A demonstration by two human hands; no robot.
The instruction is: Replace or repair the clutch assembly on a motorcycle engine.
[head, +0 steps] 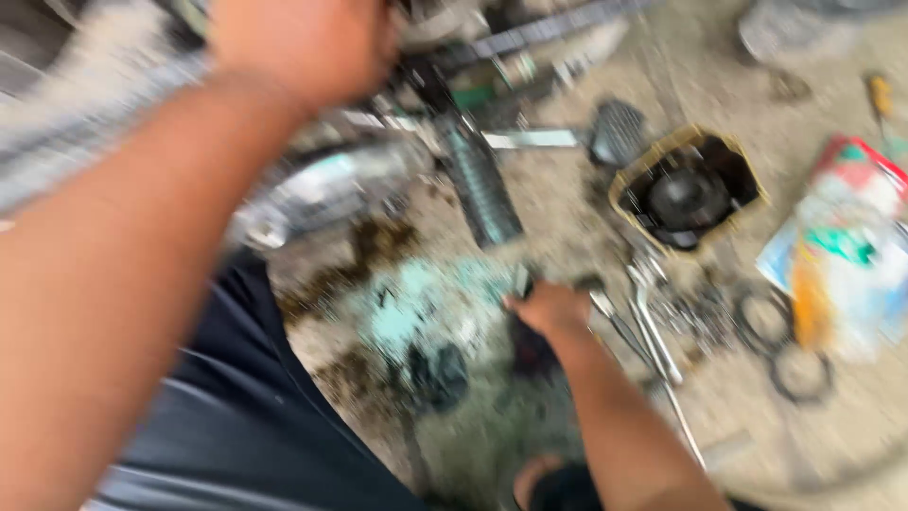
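Motion blur smears everything; my left hand [303,43] is cut off by the top edge, hiding its fingers and grip.

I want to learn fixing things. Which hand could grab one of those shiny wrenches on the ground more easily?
Probably the right hand: it is low, right beside the wrenches on the ground. The left hand is raised at the machine parts, farther away.
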